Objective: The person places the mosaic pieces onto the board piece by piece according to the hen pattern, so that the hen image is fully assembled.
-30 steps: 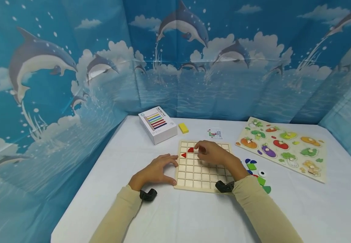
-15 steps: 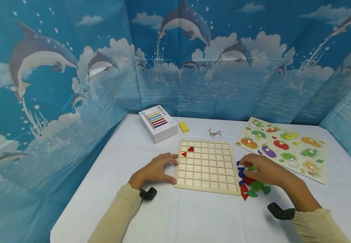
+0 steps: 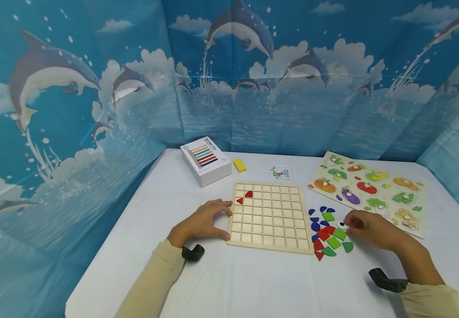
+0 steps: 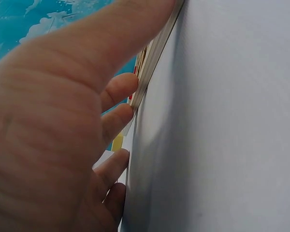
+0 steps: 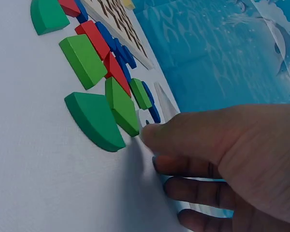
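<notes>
Along the left edge of a wooden grid board (image 3: pixel 269 221), my left hand (image 3: pixel 203 223) rests with thumb and fingers spread. In the left wrist view its fingertips touch the board's side. A red triangle (image 3: pixel 239 201) and a red quarter-circle (image 3: pixel 249 194) sit in cells at the board's upper left. To the right of the board, my right hand (image 3: pixel 372 229) has thumb and forefinger tips at the edge of a white disc (image 3: pixel 341 225) with a black centre. The right wrist view shows its thumb and loosely bent fingers apart; the thumb partly hides the disc.
Several red, green and blue pieces (image 3: pixel 334 242) lie loose between the board and my right hand. A vegetable puzzle board (image 3: pixel 366 207) is behind them. At the back stand a white box (image 3: pixel 215 174), a yellow block (image 3: pixel 239 165) and a small pattern card (image 3: pixel 280 172).
My right hand has moved from over the grid board to the loose pieces, then farther right to the white disc. My left hand has stayed at the board's edge.
</notes>
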A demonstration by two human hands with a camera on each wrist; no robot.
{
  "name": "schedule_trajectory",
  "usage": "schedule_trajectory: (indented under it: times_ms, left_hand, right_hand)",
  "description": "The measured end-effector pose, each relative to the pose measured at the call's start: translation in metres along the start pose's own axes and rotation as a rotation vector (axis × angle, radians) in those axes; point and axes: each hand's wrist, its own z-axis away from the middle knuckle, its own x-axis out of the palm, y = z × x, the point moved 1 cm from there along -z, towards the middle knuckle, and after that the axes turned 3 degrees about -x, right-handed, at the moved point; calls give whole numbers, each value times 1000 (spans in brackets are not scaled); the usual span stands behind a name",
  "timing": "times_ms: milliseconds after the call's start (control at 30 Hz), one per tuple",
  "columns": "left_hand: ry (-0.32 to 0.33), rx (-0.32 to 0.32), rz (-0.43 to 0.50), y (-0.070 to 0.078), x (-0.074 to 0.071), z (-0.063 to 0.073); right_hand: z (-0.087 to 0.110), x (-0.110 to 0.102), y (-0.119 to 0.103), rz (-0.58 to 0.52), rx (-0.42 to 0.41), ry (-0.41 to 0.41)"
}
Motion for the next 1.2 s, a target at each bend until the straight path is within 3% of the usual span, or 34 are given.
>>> schedule_trajectory:
  times_ms: [300, 633, 900, 1200]
  left_hand:
    - [1, 3, 4, 0, -2, 0]
    - [3, 11, 3, -1, 0, 0]
    - [0, -7, 15, -1, 0, 0]
    - [2, -8, 13, -2, 1, -1]
  right_hand:
    - [-7, 4, 2, 2, 23, 69]
    - [-10, 7, 2, 11, 134, 107]
    - [-11, 7, 5, 23, 67, 118]
    - [-11, 9, 7, 8, 46, 151]
